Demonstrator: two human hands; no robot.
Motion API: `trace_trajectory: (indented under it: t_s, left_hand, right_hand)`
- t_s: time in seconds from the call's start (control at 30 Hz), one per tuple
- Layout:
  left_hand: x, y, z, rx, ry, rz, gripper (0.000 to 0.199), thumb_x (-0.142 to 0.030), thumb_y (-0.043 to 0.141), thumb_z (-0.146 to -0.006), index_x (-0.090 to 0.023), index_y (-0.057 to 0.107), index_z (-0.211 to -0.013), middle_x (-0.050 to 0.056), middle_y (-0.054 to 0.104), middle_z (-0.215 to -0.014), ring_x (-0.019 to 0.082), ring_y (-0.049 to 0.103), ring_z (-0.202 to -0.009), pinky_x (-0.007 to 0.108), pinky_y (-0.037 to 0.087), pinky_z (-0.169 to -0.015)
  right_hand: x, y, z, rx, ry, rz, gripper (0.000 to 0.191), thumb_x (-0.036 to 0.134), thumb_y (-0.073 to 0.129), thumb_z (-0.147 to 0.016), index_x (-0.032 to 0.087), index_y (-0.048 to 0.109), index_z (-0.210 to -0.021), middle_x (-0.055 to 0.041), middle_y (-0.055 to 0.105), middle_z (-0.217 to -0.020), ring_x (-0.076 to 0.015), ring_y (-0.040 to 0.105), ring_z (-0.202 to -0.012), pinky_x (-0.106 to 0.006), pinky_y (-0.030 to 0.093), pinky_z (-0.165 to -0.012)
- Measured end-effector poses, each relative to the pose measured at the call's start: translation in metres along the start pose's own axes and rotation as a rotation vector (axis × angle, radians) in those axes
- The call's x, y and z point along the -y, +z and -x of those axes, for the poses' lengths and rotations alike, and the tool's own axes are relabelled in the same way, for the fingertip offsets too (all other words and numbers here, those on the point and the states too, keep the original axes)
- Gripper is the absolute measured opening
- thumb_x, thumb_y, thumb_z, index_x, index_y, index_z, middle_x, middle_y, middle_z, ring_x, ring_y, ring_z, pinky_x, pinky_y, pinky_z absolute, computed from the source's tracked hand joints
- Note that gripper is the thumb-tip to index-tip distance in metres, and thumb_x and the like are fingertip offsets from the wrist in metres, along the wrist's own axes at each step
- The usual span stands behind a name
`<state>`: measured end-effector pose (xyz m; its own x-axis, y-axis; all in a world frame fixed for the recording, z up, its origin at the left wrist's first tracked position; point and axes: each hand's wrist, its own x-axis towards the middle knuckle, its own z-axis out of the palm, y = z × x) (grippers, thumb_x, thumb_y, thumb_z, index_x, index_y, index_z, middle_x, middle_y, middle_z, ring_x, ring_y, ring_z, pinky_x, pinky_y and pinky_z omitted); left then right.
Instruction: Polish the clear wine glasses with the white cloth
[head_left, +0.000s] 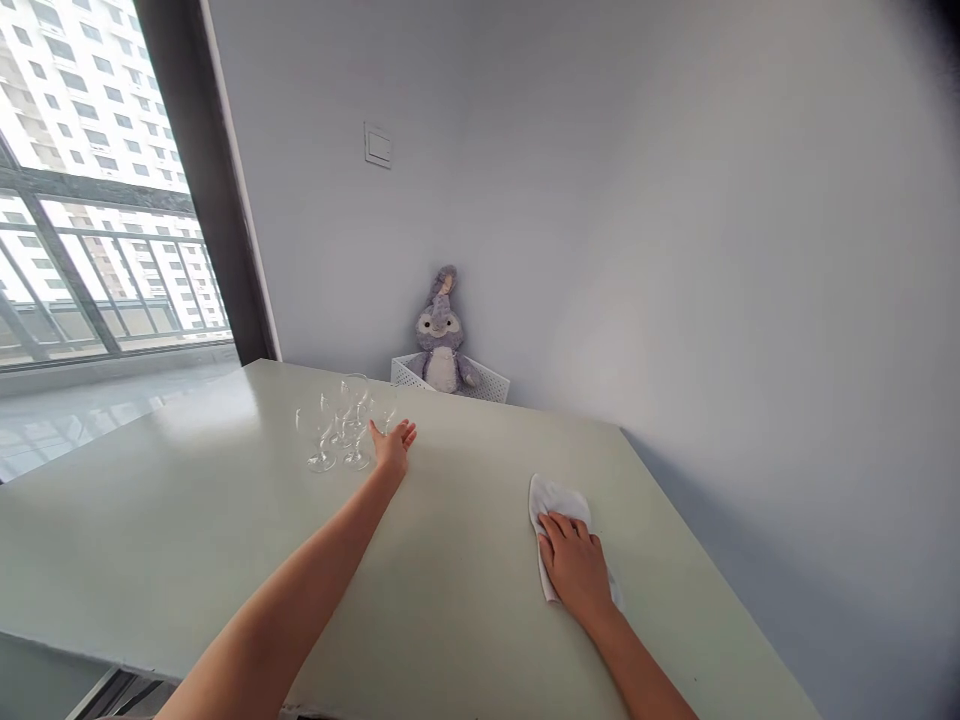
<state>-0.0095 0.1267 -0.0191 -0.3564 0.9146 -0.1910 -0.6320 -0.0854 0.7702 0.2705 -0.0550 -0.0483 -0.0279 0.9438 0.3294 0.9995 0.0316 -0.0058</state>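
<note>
Several clear stemmed glasses [322, 460] stand in a cluster on the pale tabletop [450, 560], left of centre. My left hand [393, 442] is at the right side of this cluster, its fingers apart and the thumb up beside the nearest glasses; whether it touches one is hard to tell. On the right part of the table, a white cloth [555, 494] lies flat and slightly creased. My right hand [576, 562] rests palm down on the cloth with its fingers spread a little, covering the cloth's middle.
Behind the table's far edge, a purple plush toy [441, 368] sits in a white perforated basket [491, 386] against the wall. A large window [112, 250] is at the left. The table's right edge runs alongside the wall.
</note>
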Motion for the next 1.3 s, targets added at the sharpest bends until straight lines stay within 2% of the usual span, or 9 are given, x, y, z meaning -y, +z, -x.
trace_trajectory:
  t_s: [0.3, 0.43, 0.6, 0.77, 0.87, 0.93, 1.07, 1.2, 1.3]
  left_hand:
    - [-0.014, 0.023, -0.005, -0.054, 0.003, 0.261, 0.076, -0.037, 0.061, -0.074, -0.032, 0.012, -0.131, 0.007, 0.054, -0.105, 0.012, 0.061, -0.088, 0.022, 0.051, -0.073]
    - [-0.019, 0.027, -0.003, -0.083, -0.095, 0.329, 0.062, -0.055, 0.043, -0.078, -0.031, 0.015, -0.129, 0.010, 0.050, -0.107, 0.015, 0.061, -0.088, 0.024, 0.052, -0.067]
    - [-0.015, 0.035, 0.012, -0.076, -0.290, 0.359, 0.049, -0.055, 0.030, -0.083, -0.029, 0.019, -0.123, 0.010, 0.049, -0.102, 0.016, 0.062, -0.082, 0.025, 0.052, -0.058]
    - [0.000, 0.031, 0.050, 0.131, -0.449, 0.304, 0.033, -0.039, 0.053, -0.077, -0.022, 0.040, -0.103, 0.008, 0.055, -0.085, 0.021, 0.062, -0.079, 0.028, 0.051, -0.056]
    - [0.010, 0.020, 0.069, 0.338, -0.512, 0.221, 0.027, -0.036, 0.060, -0.073, -0.019, 0.048, -0.091, 0.007, 0.057, -0.079, 0.022, 0.062, -0.082, 0.029, 0.051, -0.063]
    - [0.016, 0.012, 0.076, 0.437, -0.516, 0.159, 0.026, -0.036, 0.060, -0.074, -0.018, 0.050, -0.090, 0.006, 0.059, -0.083, 0.020, 0.062, -0.084, 0.029, 0.050, -0.069]
    - [0.027, 0.005, 0.082, 0.488, -0.454, 0.129, 0.025, -0.036, 0.061, -0.073, -0.020, 0.050, -0.089, 0.004, 0.060, -0.088, 0.017, 0.062, -0.083, 0.032, 0.048, -0.078]
    - [0.028, 0.001, 0.090, 0.551, -0.338, 0.058, 0.029, -0.038, 0.059, -0.073, -0.023, 0.050, -0.096, -0.001, 0.060, -0.080, 0.014, 0.060, -0.073, 0.028, 0.048, -0.070]
    - [0.021, -0.002, 0.097, 0.581, -0.328, -0.050, 0.036, -0.044, 0.056, -0.074, -0.026, 0.046, -0.104, -0.002, 0.060, -0.077, 0.015, 0.059, -0.069, 0.027, 0.047, -0.061]
  right_hand:
    - [-0.002, -0.002, 0.000, -0.030, -0.030, -0.047, 0.032, 0.039, 0.036, -0.086, 0.023, 0.058, -0.103, -0.0070, 0.056, -0.103, -0.0228, 0.049, -0.088, -0.035, 0.038, -0.071]
    - [-0.005, 0.005, 0.000, -0.049, -0.027, -0.098, 0.029, 0.034, 0.035, -0.087, 0.022, 0.059, -0.097, -0.0070, 0.056, -0.096, -0.0215, 0.049, -0.083, -0.033, 0.039, -0.069]
    - [-0.008, 0.015, 0.003, -0.085, 0.045, -0.266, 0.029, 0.034, 0.034, -0.086, 0.021, 0.059, -0.090, -0.0063, 0.056, -0.090, -0.0218, 0.051, -0.084, -0.033, 0.041, -0.066]
    - [-0.016, 0.007, -0.004, -0.189, 0.428, -0.763, 0.029, 0.045, 0.043, -0.079, 0.020, 0.056, -0.085, -0.0026, 0.059, -0.082, -0.0193, 0.054, -0.073, -0.030, 0.041, -0.061]
    - [-0.012, -0.014, -0.021, -0.302, 0.735, -1.243, 0.030, 0.050, 0.049, -0.072, 0.021, 0.052, -0.076, 0.0042, 0.051, -0.059, -0.0143, 0.049, -0.053, -0.026, 0.039, -0.050]
    - [0.001, -0.031, -0.035, -0.387, 0.805, -1.535, 0.029, 0.050, 0.053, -0.069, 0.021, 0.049, -0.074, 0.0069, 0.047, -0.054, -0.0120, 0.047, -0.047, -0.024, 0.038, -0.046]
    - [0.054, -0.053, -0.054, -0.484, 0.587, -1.520, 0.024, 0.045, 0.052, -0.075, 0.023, 0.053, -0.083, 0.0045, 0.053, -0.064, -0.0121, 0.050, -0.055, -0.024, 0.041, -0.052]
    - [0.110, -0.040, -0.051, -0.247, 0.117, -1.227, 0.026, 0.037, 0.046, -0.082, 0.022, 0.060, -0.099, -0.0062, 0.059, -0.098, -0.0197, 0.053, -0.092, -0.031, 0.042, -0.079]
    - [0.125, -0.020, -0.045, -0.152, 0.025, -1.174, 0.034, 0.032, 0.039, -0.087, 0.023, 0.051, -0.116, -0.0080, 0.056, -0.108, -0.0197, 0.051, -0.099, -0.033, 0.042, -0.083]
